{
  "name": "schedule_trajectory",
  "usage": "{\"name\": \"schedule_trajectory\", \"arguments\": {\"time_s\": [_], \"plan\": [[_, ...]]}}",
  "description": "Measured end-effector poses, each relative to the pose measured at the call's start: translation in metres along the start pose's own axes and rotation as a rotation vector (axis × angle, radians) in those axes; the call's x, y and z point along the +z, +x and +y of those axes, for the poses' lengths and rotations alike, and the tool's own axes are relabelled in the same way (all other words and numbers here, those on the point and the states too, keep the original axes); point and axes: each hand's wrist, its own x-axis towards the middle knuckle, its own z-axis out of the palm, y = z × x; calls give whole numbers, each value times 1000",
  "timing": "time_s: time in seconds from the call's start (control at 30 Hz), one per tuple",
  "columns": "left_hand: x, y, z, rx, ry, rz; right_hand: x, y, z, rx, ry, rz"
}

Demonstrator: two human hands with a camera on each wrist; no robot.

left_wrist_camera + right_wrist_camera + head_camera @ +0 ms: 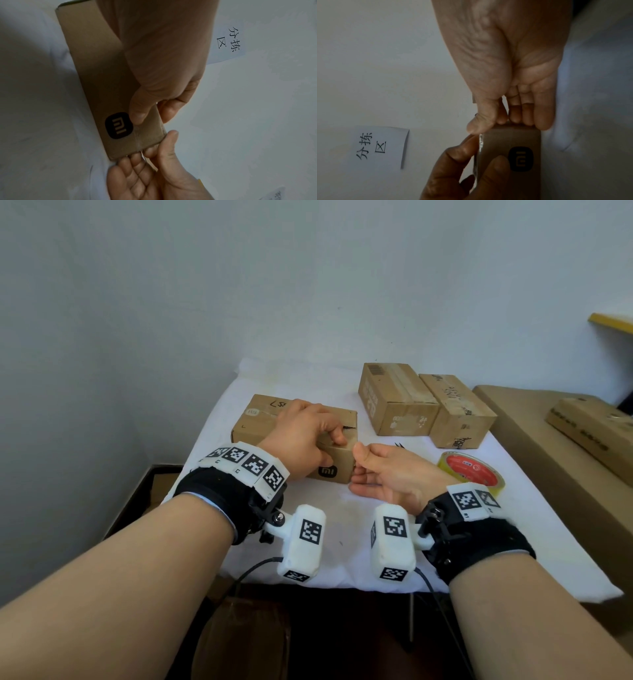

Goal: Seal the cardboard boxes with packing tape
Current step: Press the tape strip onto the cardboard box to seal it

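- Cardboard box with a black logo (337, 460) lies on the white cloth (308, 508) covering the table, at the near left of the surface.
- Left hand (301, 436) rests on top of this box at its near right corner; the thumb presses the logo face and the index finger curls over the top edge, so the corner is gripped between them.
- Right hand (387, 470) is at the box's right end, palm turned towards it. Its fingers (529, 116) lie straight against the end face and the thumb touches the upper corner.
- Clear tape film (480, 143) shows along the top edge of the box, between the two thumbs; how far it runs cannot be told.
- Roll of packing tape (474, 470), yellow-edged with a red core label, lies flat on the cloth just right of the right hand, apart from it.
- Two further cardboard boxes (424, 405) stand side by side, touching, at the far right of the table.
- A dark thin tool (399, 445) lies on the cloth between the right hand and those boxes; its kind cannot be told.
- A paper sign with handwritten characters (228, 40) is fixed to the wall.
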Motion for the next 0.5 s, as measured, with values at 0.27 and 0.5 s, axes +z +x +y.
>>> {"name": "schedule_trajectory", "arguments": {"time_s": [0.27,0.5], "plan": [[1,-1,2,-21,-12,5,4,1,-3,35,30,95],[2,-3,3,-21,47,-5,15,1,-10,73,-31,179]]}}
